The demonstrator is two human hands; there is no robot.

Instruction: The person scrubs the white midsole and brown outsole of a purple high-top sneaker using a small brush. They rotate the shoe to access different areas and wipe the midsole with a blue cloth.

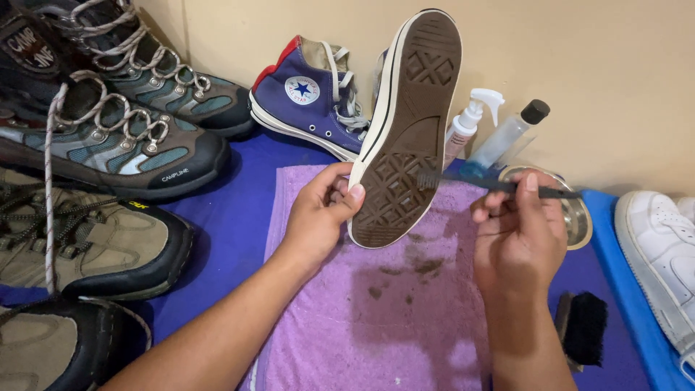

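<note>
Between the left hand's (318, 210) fingers, clamped on its heel edge, the sneaker (409, 123) stands sole-out over the purple towel (376, 311). Right hand (517, 239) pinches a brush (499, 186) (bristles seemingly touching). Thin grip; hard scrubbing could twist it loose.

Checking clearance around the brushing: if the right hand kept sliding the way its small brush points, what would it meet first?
The right hand aims the brush leftward, bristles already against the shoe sole; that comes first, probably.
</note>
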